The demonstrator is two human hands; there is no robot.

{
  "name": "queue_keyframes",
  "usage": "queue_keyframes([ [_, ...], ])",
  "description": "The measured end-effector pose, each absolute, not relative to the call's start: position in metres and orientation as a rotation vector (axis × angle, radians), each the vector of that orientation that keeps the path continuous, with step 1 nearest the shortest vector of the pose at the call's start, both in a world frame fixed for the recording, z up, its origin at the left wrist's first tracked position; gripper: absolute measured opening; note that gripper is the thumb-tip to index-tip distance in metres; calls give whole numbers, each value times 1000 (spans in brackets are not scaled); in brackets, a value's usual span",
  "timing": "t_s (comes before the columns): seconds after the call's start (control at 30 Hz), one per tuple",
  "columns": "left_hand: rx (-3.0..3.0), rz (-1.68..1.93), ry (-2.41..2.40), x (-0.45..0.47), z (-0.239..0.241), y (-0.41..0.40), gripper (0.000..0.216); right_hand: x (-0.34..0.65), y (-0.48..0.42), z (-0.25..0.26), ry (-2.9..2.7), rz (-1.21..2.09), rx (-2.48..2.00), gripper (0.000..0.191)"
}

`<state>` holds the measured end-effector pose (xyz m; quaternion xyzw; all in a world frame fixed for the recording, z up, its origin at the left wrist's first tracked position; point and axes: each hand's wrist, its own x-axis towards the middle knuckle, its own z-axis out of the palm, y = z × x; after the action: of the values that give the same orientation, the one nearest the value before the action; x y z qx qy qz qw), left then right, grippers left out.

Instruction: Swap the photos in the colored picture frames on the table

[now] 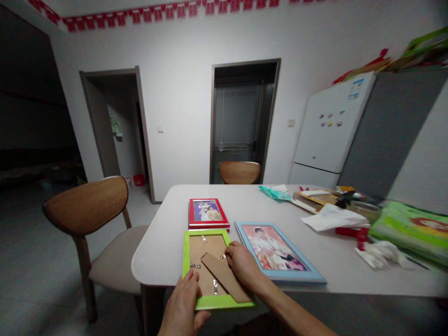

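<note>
A lime green picture frame lies face down at the near edge of the white table, its brown backing board and easel stand facing up. My left hand rests flat on the frame's lower left corner, fingers stretched out. My right hand is curled over the right side of the backing, fingertips pressed at a small metal clip. Just beyond lies a red frame with a photo facing up. To the right lies a larger blue frame, also photo up.
A wooden chair stands at the table's left and another chair back at the far end. Papers, a teal bag, a green package and clutter fill the table's right side. A white fridge stands behind.
</note>
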<state>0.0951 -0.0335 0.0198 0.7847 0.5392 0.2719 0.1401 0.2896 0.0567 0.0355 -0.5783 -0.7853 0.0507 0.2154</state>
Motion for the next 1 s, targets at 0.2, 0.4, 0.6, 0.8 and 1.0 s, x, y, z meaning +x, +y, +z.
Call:
queue_keyframes([
  [0.2,2310,607,1651,95,21,-32,56,286,61,38,-2151,54,-1724,27],
  [0.4,2285,596,1653,95,23,-32,58,292,41,45,-2182,204,-1490,26],
  [0.6,2258,651,1649,95,20,-32,59,286,14,60,-2461,633,-1085,23],
  [0.8,2247,659,1654,96,20,-33,54,274,18,48,-2406,505,-1101,11],
  [1.0,2245,611,1665,97,21,-32,62,267,21,50,-2338,424,-1094,17],
])
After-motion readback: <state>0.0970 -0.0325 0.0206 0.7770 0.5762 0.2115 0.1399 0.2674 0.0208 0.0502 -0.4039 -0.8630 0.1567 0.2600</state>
